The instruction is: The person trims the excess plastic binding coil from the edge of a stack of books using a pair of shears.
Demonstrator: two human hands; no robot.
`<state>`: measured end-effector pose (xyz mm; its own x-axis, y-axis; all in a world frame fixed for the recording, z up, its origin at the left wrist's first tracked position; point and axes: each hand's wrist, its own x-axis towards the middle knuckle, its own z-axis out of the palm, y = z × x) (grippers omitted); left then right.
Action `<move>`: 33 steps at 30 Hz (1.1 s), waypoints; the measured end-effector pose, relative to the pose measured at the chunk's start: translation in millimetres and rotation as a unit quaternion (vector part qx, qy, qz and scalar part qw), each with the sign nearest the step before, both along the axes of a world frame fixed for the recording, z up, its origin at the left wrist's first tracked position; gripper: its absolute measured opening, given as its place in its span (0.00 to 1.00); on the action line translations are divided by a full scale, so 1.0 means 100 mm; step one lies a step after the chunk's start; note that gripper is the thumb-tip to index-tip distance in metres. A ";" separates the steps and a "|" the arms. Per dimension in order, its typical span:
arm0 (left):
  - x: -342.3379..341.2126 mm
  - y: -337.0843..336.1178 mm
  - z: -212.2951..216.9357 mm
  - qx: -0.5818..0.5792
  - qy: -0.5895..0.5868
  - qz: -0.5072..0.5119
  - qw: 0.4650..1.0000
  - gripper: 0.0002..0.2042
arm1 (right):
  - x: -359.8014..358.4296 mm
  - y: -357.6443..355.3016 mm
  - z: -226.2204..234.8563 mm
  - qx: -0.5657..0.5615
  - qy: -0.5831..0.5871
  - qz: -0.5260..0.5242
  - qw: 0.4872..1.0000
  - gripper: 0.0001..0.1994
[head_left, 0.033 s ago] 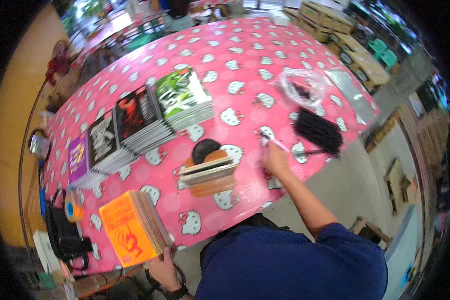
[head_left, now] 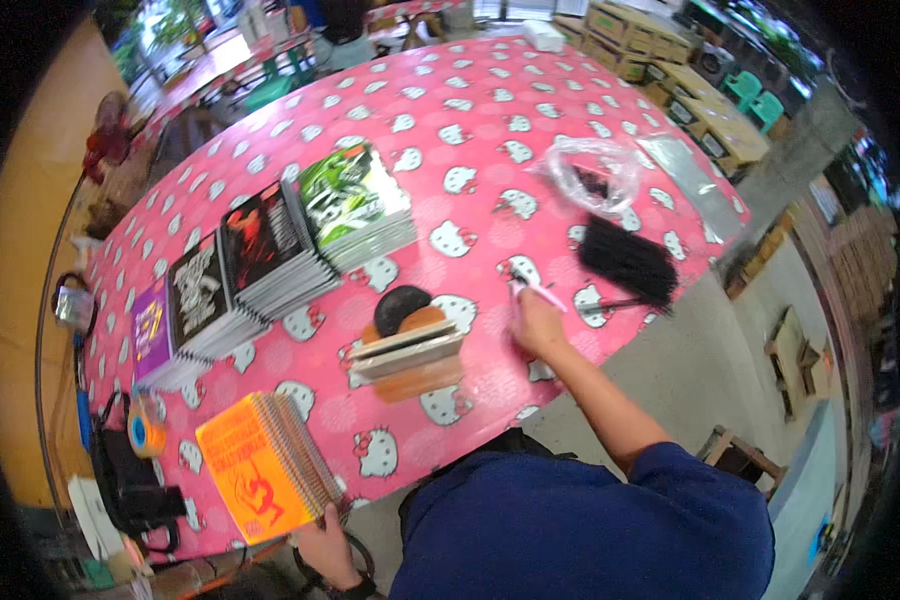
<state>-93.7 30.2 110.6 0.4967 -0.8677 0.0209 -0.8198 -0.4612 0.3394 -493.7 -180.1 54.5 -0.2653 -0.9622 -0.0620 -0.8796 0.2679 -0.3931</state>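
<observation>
My left hand, with a dark band at the wrist, grips the near right corner of a stack of orange spiral notebooks at the table's front left edge. Some of its fingers are hidden by the stack. Farther right, over the tabletop, my right hand is closed around a slim pink pen-like tool with a dark tip; blur hides its exact kind. Between my hands stands a brown wooden piece with pale slabs, and a round black thing lies behind it.
Stacks of spiral notebooks with purple, black, black-and-red and green covers form a row. To the right lie a black bristly bundle, a clear plastic bag and a clear sheet. Orange tape sits far left.
The whole view has shifted slightly, so the table's things appear a little farther left. Both hands keep their holds, my right hand on the pink tool and my left on the orange notebooks.
</observation>
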 end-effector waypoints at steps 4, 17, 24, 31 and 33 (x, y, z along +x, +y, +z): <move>-0.07 -0.06 0.14 0.037 0.074 0.052 0.995 0.19 | -0.44 -0.39 0.26 -0.045 -0.017 0.052 0.998 0.22; -0.19 -0.03 0.29 0.092 0.125 0.156 0.975 0.19 | -0.40 -2.11 0.33 0.010 0.022 0.205 0.978 0.18; -0.30 -0.03 0.31 -0.027 0.096 0.102 0.990 0.16 | 0.36 -1.42 0.38 0.060 -0.084 0.284 0.953 0.27; -0.25 -0.09 0.36 0.046 0.093 0.101 0.990 0.17 | 0.11 -1.90 0.24 -0.057 -0.107 0.263 0.957 0.16; -0.14 -0.04 0.26 0.042 0.090 0.080 0.992 0.16 | 0.25 -1.71 0.05 -0.189 0.026 0.249 0.949 0.14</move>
